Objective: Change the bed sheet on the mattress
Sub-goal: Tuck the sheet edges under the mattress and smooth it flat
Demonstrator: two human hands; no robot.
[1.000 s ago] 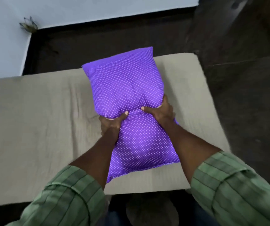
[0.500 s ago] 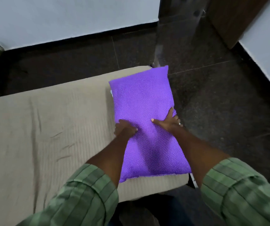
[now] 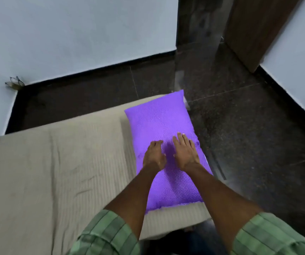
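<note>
Since half a second ago both my hands have let go of the pillow's middle and slid together; before, the left was bunched into the fabric and the right was splayed at the pillow's right edge. View has also tilted up, more wall and floor visible now.

Left hand: lies palm down on the purple pillow, fingers loosely bent at the knuckles, not gripping anything. Right hand: flat, palm down, fingers straight and slightly apart, pointing away from me. The two hands sit just beside each other, thumbs near, narrow strip of pillow showing between them. Motion blur makes exact contact pressure hard to judge.

Pillow lies flat at the right end of the mattress, long axis running away from me, far corner reaching the mattress's far edge. Its right side runs along the mattress's right edge. Near short edge stops just short of the mattress's front edge.

Mattress is covered in a beige ribbed bed sheet; a few creases near the middle, one long fold line left of centre.

Both forearms are bare, green striped sleeves rolled up near the elbows.

Surroundings: dark polished floor, pale wall with black skirting, brown wooden door top right. Small tangled dark object in the wall corner at left, too small to identify.
</note>
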